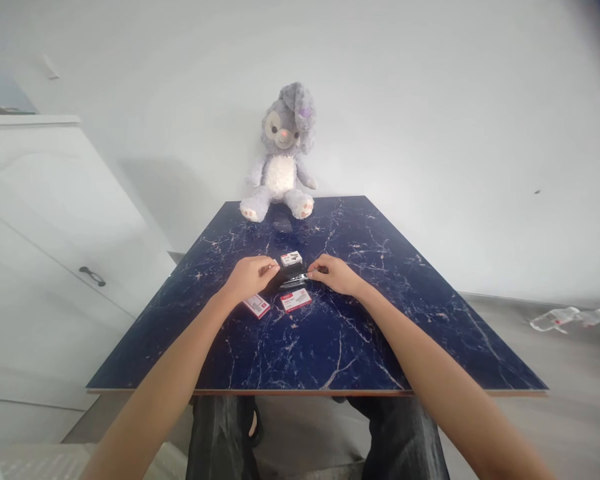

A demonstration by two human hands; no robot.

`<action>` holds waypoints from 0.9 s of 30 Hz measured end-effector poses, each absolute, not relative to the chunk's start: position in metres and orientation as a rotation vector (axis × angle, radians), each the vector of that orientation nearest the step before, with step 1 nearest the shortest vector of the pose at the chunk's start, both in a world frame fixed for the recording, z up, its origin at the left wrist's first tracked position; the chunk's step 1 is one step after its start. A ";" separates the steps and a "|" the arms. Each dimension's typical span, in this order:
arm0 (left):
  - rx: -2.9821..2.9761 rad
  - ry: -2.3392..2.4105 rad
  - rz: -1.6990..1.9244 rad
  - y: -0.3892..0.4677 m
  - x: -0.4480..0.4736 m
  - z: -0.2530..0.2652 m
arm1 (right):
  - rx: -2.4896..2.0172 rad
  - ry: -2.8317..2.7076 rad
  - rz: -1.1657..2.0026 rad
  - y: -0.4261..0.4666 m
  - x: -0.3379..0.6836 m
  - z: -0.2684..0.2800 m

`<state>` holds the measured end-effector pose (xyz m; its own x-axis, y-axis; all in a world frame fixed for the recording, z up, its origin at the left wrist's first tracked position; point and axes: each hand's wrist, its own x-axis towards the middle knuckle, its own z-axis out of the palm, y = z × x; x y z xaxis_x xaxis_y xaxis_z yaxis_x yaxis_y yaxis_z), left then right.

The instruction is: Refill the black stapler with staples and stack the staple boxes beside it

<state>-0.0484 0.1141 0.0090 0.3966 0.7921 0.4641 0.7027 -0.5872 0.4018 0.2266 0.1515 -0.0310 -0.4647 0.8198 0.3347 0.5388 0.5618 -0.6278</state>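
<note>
A dark black item with a shiny, silvery streak (293, 281) lies between my hands; its exact kind I cannot make out. My left hand (253, 275) is closed in a pinch at its left side. On the opposite side, the fingers of my right hand (333, 273) pinch its right end. Just beyond it sits a small white box with a red edge and a picture of a black clip (291, 258). Nearer to me rests a red-and-white box (296, 301). Another red-and-white box (257, 306) lies below my left hand, partly covered by it.
The blue marble-patterned table (340, 347) has a brown front edge. A grey plush rabbit (281, 160) sits at its far side against the wall. To the left stands a white cabinet (40, 233). Clear plastic bottles (555, 319) lie on the floor at right.
</note>
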 end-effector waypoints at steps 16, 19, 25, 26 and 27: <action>2.155 1.345 0.468 0.112 -0.066 0.022 | -1.636 -1.880 0.711 0.128 0.219 0.005; 2.179 1.343 0.479 0.109 -0.060 0.023 | -1.610 -1.684 1.032 0.121 0.202 0.002; 2.238 1.364 0.492 0.106 -0.056 0.025 | -1.411 -1.393 1.353 0.119 0.187 -0.007; 2.248 1.366 0.491 0.106 -0.056 0.025 | -1.383 -1.359 1.381 0.119 0.187 -0.008; 2.255 1.372 0.493 0.106 -0.057 0.025 | -1.359 -1.338 1.401 0.119 0.187 -0.008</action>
<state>-0.0567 0.1060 0.0251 0.4407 0.8951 0.0676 0.7335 -0.4025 0.5477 0.1872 0.1190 -0.0079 -0.1487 0.9710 -0.1874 0.1425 -0.1665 -0.9757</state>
